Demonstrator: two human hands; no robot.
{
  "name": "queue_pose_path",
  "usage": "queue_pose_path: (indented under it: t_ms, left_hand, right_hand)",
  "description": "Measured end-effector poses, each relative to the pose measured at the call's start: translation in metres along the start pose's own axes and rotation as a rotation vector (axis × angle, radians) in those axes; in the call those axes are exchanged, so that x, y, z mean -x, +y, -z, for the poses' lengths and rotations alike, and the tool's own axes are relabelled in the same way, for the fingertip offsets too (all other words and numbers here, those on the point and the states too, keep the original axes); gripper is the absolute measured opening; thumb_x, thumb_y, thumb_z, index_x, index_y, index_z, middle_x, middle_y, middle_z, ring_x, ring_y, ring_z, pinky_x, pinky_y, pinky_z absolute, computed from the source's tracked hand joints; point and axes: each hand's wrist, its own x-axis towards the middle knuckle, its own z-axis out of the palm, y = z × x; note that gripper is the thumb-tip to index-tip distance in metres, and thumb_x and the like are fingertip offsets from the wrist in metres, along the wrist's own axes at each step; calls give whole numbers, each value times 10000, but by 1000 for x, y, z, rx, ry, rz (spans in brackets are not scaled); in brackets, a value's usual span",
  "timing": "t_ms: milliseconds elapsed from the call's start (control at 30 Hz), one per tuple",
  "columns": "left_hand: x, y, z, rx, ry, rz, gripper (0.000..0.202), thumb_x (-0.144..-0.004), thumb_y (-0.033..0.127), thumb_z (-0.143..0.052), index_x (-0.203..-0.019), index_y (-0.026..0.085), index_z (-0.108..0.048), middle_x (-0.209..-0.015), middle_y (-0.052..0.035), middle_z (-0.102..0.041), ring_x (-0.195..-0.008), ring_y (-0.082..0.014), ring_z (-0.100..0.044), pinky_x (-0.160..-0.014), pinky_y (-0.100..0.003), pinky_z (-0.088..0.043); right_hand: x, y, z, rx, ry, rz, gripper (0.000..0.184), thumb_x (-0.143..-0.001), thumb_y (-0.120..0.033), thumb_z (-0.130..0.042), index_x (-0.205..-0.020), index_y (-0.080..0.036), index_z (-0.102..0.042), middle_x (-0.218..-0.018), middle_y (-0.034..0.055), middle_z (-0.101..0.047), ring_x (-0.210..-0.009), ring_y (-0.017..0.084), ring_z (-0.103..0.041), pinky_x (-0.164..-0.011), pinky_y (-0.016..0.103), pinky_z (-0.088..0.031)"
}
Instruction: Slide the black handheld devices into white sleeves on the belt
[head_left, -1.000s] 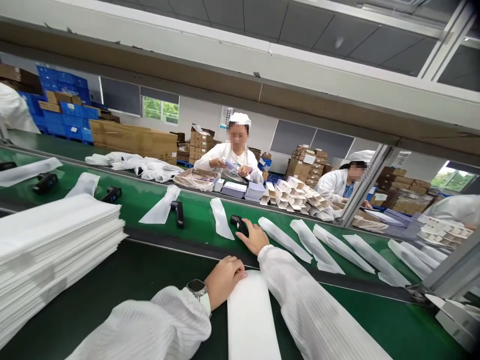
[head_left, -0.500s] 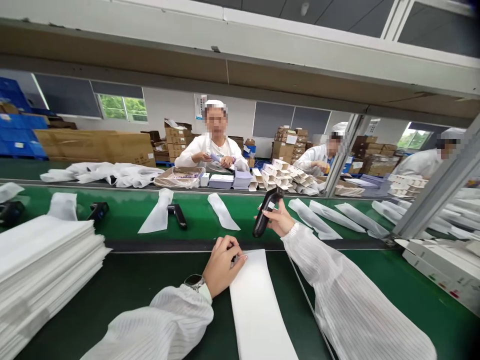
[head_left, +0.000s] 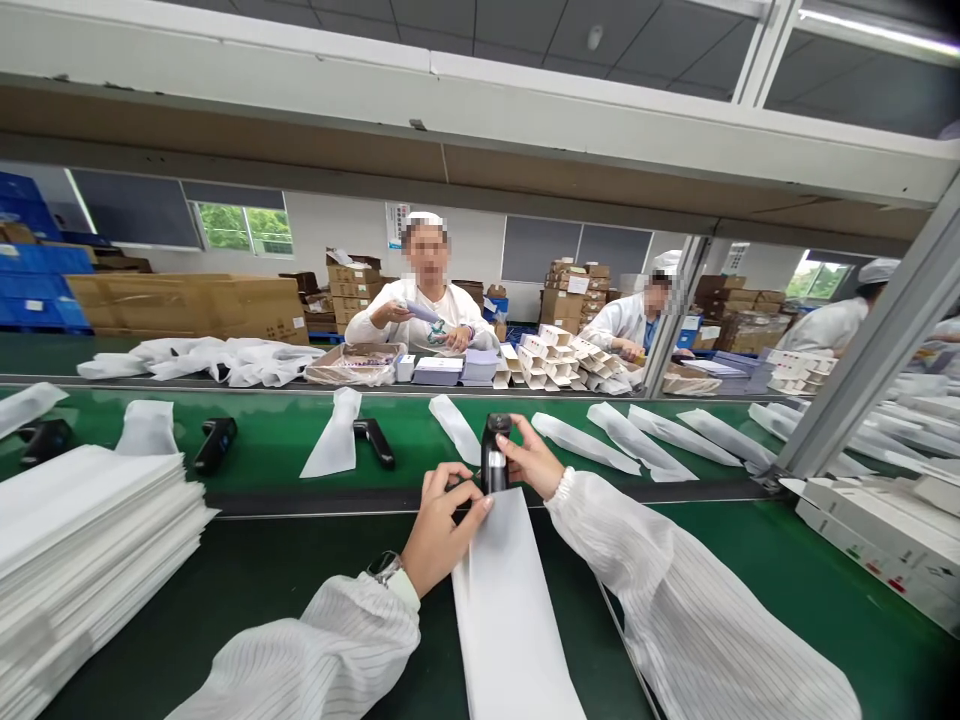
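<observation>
- We see a bright, evenly lit hall. Daylight enters through the far windows (head_left: 241, 227), which are washed out to a pale green.
- A lamp strip (head_left: 877, 28) glares on the ceiling at the far right.
- Shadows are soft and faint, with only a slight darkening on the table (head_left: 247, 590) beside the left hand (head_left: 439, 530).
- The white pouch (head_left: 506, 610) and the stack (head_left: 82, 540) are almost blown out and show little texture.
- The centre is sharp: the right hand (head_left: 534, 462) and the black device (head_left: 493, 455) look crisp to us.
- The wide lens bows the beam (head_left: 450, 110) and tilts the post (head_left: 862, 370).
- The stack smears at the near left edge, and the near right corner darkens.
</observation>
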Motion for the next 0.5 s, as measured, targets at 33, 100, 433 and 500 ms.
queue_pose_path:
  t_ms: [33,100,433,500]
  left_hand:
    - [-4,4,2,28,34,29,185,-779,304,-446,-656,197,-534,-957,-26,-391,-918,-182,-383,-847,-366,-323]
    - [-14,12,7,99,83,84,204,-775,328,-448,-649,196,-539,-985,-27,-379,-941,-186,-386,-838,-355,-339]
    - [-39,37,34,323,246,110,245,-782,383,-422,-691,191,-544,-997,-39,-400,-912,-189,-451,-728,-301,-403]
    - [-36,31,31,322,265,117,213,-788,382,-414,-792,209,-539,-1003,-37,-407,-917,-180,-448,-739,-296,-396]
  right_hand:
    - [-1,2,-1,-2,-37,-3,366,-657,-455,-558,-926,-231,-453,-621,-35,-526,-496,101,-535,-486,237,-425]
    - [-1,3,-3,-22,-162,-23,386,-667,-527,-498,-732,-147,-526,-600,-9,-520,-521,90,-516,-530,232,-414]
    - [46,16,-31,-268,-423,-128,716,-465,-389,-717,-1101,-276,-405,-789,6,-571,-704,171,-557,-632,311,-419]
    - [50,25,-35,-195,-306,-123,627,-428,-218,-740,-1000,-220,-485,-745,-1,-564,-663,162,-546,-617,290,-420]
